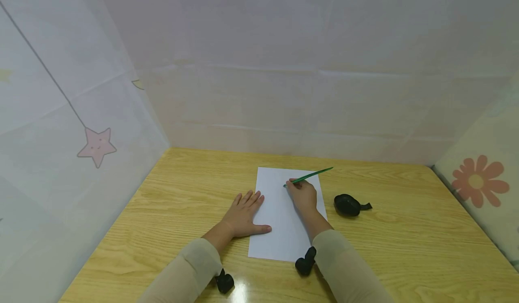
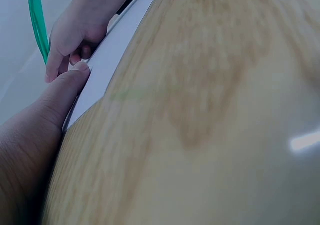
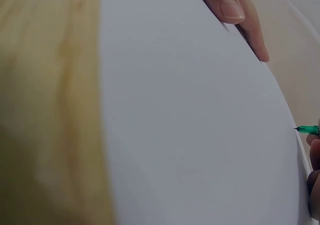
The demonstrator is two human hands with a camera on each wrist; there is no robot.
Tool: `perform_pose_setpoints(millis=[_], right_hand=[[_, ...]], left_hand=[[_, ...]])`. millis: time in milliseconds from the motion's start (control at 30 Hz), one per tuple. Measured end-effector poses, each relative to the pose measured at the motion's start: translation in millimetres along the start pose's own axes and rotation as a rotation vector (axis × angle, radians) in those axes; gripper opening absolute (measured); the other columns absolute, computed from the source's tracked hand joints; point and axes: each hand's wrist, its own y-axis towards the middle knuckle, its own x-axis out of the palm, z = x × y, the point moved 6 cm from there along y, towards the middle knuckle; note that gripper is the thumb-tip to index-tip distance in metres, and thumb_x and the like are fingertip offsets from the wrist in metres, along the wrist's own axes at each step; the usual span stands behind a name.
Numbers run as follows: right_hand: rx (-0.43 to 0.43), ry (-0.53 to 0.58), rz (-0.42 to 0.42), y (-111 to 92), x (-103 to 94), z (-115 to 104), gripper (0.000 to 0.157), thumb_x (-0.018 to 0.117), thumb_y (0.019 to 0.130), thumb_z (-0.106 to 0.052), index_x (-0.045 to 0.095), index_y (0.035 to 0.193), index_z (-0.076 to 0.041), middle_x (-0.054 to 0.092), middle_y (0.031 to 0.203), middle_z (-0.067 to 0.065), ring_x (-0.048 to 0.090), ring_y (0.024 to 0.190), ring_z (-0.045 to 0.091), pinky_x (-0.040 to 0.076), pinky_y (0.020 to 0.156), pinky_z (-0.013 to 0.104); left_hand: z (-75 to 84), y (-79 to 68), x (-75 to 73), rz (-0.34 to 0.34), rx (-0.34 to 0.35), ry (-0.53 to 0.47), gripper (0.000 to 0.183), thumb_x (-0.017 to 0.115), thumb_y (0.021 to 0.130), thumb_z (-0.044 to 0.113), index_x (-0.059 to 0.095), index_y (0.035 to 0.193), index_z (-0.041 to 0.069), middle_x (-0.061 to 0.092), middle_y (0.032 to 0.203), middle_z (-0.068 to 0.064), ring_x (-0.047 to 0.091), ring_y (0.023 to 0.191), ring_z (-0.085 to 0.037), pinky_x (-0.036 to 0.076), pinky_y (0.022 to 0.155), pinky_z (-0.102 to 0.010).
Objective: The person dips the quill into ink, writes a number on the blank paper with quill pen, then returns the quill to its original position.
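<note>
A white sheet of paper [image 1: 279, 213] lies on the wooden table. My left hand [image 1: 243, 215] rests flat with fingers spread across the sheet's left edge, thumb pointing inward over the paper. Between thumb and fingers, my right hand [image 1: 304, 195] pinches a slim green pen [image 1: 312, 174] over the upper part of the sheet. The pen slants up to the right, its long leaf-like end sticking out past the hand. In the right wrist view, the pen's dark tip meets the paper's surface near the right border. No marks show on the paper.
Right of the paper sits a black rounded object [image 1: 347, 205] with a short strap. Small black devices hang at both wrists, by the left cuff [image 1: 225, 282] and the right cuff [image 1: 305, 263]. A pale printed sheet [image 1: 263, 104] encloses the wooden table [image 1: 405, 249] behind and at the sides.
</note>
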Motion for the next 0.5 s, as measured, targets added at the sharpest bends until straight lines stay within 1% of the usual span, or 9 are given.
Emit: perform_pose_setpoints(millis=[300,500], right_hand=[[0.006,0.026,-0.009,-2.1,1.9,-0.9,0.027,0.068,0.092,-0.028,0.073,0.106,-0.006,0.073,0.107,0.015,0.070,0.102,0.026,0.057,0.085,0.035],[0.011,0.023,-0.020,-4.4,3.1,-1.7,0.026,0.068,0.091,-0.027,0.073,0.106,-0.006,0.073,0.108,0.015,0.069,0.102,0.027,0.057,0.085,0.035]], left_hand=[[-0.6,0.3,0.0,-0.002,-0.002,-0.001,0.102,0.045,0.084,0.080,0.016,0.159,0.018,0.012,0.166,-0.001,0.006,0.155,-0.024,0.006,0.125,-0.050],[-0.6,0.1,0.6,0.001,0.002,-0.006,0.101,0.047,0.084,0.078,0.016,0.159,0.017,0.012,0.166,-0.002,0.006,0.155,-0.025,0.007,0.124,-0.051]])
